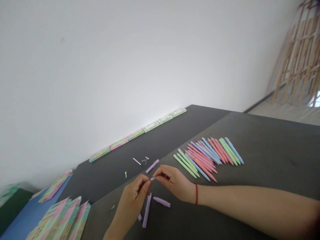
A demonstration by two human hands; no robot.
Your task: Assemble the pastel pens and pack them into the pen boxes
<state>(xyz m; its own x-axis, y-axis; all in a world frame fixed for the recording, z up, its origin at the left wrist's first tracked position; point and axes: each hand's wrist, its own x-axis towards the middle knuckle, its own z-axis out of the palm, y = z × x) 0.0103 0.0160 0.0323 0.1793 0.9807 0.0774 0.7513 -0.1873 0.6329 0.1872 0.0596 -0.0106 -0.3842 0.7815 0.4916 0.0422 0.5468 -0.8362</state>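
Observation:
My left hand (132, 196) and my right hand (176, 183) meet over the dark table, pinching a small purple pen part (153, 179) between their fingertips. Fingers cover most of it. Below my hands lie a long purple pen barrel (147, 213) and a shorter purple pen piece (162, 202); another purple bit (139, 217) shows beside my left wrist. Just beyond my fingers rests a purple barrel with a clip (152, 166). Near it are a thin white refill (137, 162), several tiny parts (147, 158) and a small light green piece (126, 174).
Right of my hands, green, blue, pink and purple pens (202, 156) lie side by side. Flat boxes (137, 134) line the wall edge. Colourful packages (58, 220) stand at lower left, near a blue surface (17, 216) and a dark green box (13, 206).

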